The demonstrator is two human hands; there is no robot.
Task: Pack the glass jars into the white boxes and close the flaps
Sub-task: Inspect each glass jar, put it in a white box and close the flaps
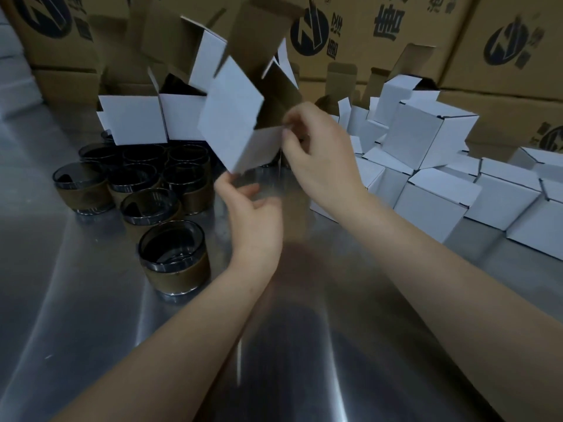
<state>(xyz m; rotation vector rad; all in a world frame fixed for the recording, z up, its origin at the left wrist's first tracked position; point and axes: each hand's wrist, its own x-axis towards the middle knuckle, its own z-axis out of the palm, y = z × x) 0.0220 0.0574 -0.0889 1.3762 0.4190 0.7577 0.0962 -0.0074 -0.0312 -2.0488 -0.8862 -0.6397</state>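
Jars mostly wait unpacked on your surface; closed boxes pile rightward. Your left hand and right hand pinch an open, seemingly empty box.

Both hands raised, fingers pinched

Brushed steel tabletop with soft streaks of reflected light, tall wall of stacked brown corrugated cartons printed with dark round logos and characters behind it, dim, even indoor lighting
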